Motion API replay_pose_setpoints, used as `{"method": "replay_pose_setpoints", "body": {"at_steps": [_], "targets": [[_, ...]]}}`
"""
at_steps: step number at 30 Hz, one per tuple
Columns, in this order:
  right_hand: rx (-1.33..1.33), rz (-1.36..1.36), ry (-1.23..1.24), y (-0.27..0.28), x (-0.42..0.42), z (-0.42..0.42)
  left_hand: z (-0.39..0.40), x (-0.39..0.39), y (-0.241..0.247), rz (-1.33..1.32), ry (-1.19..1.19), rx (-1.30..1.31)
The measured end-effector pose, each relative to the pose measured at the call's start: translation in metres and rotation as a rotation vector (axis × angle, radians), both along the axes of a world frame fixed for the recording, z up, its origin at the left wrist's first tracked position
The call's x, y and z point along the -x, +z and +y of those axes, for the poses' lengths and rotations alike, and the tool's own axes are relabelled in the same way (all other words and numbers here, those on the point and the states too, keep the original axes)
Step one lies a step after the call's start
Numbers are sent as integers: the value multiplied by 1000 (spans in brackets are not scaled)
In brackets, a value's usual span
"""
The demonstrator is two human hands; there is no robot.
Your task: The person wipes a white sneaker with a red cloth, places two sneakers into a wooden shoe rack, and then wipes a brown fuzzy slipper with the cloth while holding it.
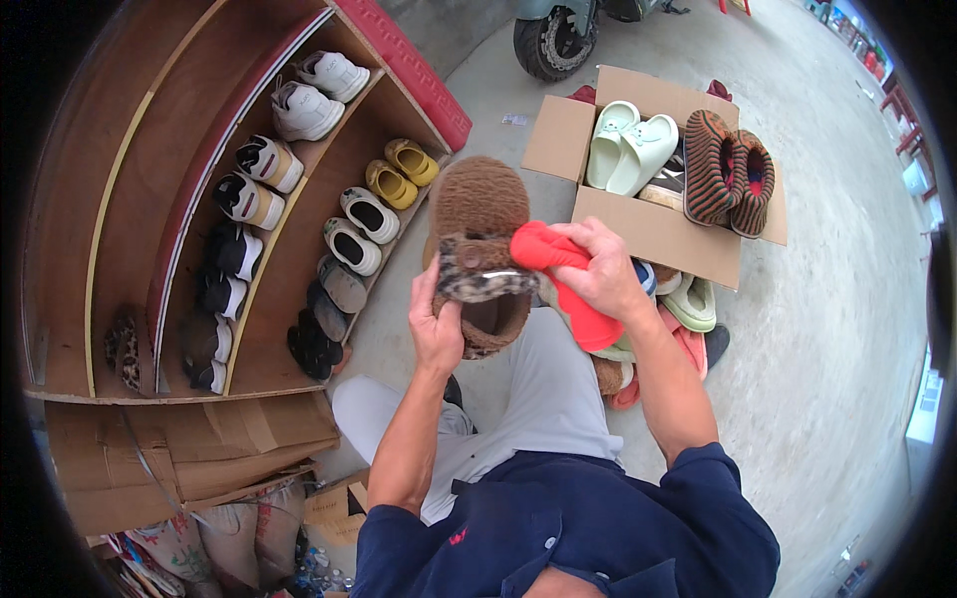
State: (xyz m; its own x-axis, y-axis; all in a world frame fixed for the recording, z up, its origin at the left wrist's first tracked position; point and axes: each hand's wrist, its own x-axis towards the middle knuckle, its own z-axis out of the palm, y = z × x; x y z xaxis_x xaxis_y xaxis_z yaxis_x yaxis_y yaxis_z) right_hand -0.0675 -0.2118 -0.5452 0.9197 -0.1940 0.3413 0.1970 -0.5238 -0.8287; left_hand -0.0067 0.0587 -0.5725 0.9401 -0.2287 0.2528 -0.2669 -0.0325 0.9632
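My left hand (437, 321) grips a brown fuzzy slipper (480, 198) with a leopard-print trim, held up in front of my knees. A second brown piece with a round opening shows just below it, partly covered; whether it is the same slipper or its mate is hard to tell. In my right hand (602, 273) is a bunched red cloth (579, 314), its upper end against the slipper's side near the trim. Beneath my right forearm lies a pile of slippers, among them a pale green one (691, 303) and a pink one (684, 340).
A wooden shoe rack (299, 224) on the left holds several pairs, including yellow clogs (404, 172) and white sneakers (306, 108). An open cardboard box (650, 232) carries mint slippers (632, 146) and striped slippers (718, 176). A scooter wheel (553, 45) stands behind; sacks (228, 542) sit lower left.
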Motion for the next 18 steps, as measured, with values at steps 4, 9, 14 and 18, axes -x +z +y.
{"method": "replay_pose_setpoints", "body": {"at_steps": [4,9,14,18], "targets": [[-677,166,12,-12,-2,-9,-6,-2,16,-39,2,3],[-482,-35,118,14,-3,19,-13,-6,16,-73,66,-113],[-104,-181,168,34,1,24,-18,-4,32,-349,100,-449],[-261,-140,195,37,2,7,-1,-16,34,254,-268,228]]}}
